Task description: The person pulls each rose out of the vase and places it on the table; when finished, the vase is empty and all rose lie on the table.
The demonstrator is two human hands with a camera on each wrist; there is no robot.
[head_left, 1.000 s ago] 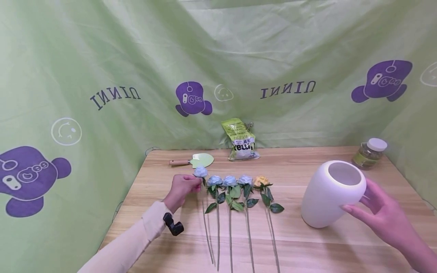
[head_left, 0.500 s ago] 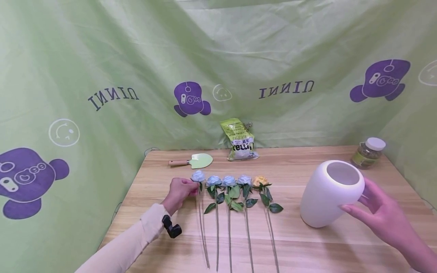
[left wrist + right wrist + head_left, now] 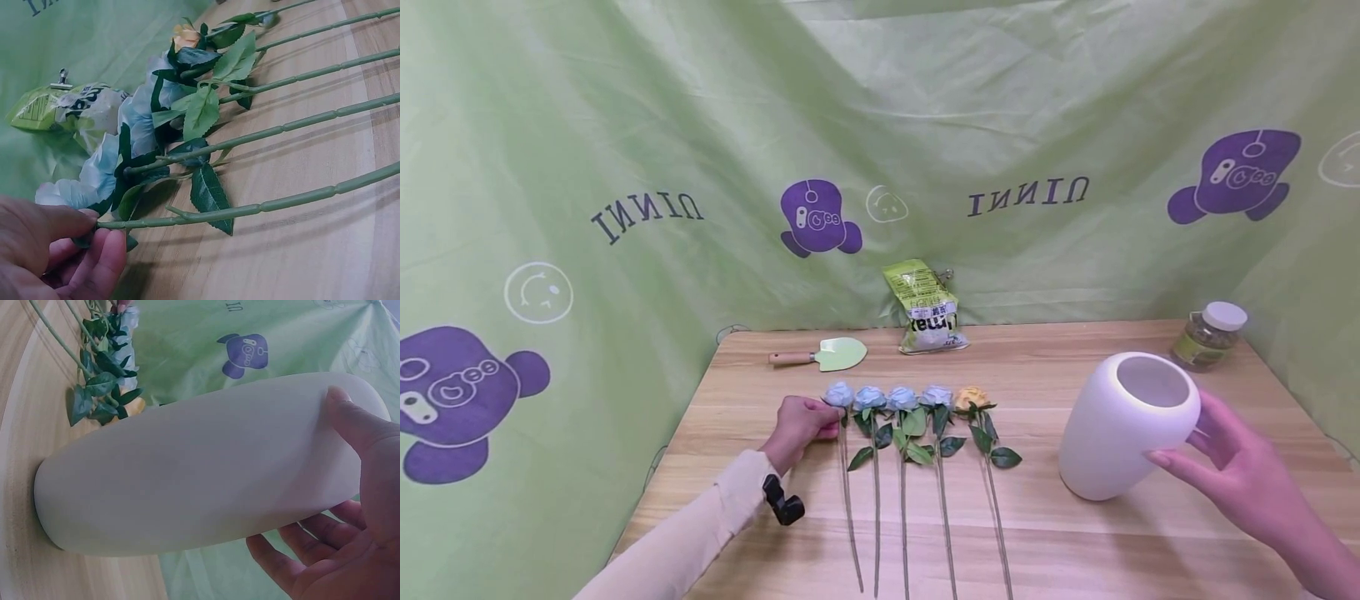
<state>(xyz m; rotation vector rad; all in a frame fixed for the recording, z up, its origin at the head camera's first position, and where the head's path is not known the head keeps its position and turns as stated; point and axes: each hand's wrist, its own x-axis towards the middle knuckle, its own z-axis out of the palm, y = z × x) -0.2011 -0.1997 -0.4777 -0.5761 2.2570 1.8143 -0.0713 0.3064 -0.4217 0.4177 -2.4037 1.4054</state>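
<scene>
My left hand [image 3: 805, 425] pinches the leftmost blue artificial rose [image 3: 838, 394] just beneath its bloom. In the left wrist view, thumb and fingers close on the top of its green stem [image 3: 275, 205], which runs over the wooden table. To its right, other blue roses [image 3: 903, 398] and an orange-yellow rose [image 3: 972, 398] lie in a row, blooms away from me, stems toward me. On the right, a tall white vase [image 3: 1097, 442] stands with its mouth visible. My right hand [image 3: 1247, 475] holds it near the rim, thumb on the near side, fingers round the far side.
Behind the roses lie a green trowel [image 3: 841, 354] with a wooden handle and a green-and-white bag [image 3: 928, 317] with a clip. A lidded jar [image 3: 1206, 340] stands at the back right. A green printed curtain [image 3: 1037, 100] hangs behind the wooden table [image 3: 760, 533].
The leftmost rose has come down toward me, its bloom now nearly level with the row, and my left hand has moved with it. My right hand and the vase stay in place.
</scene>
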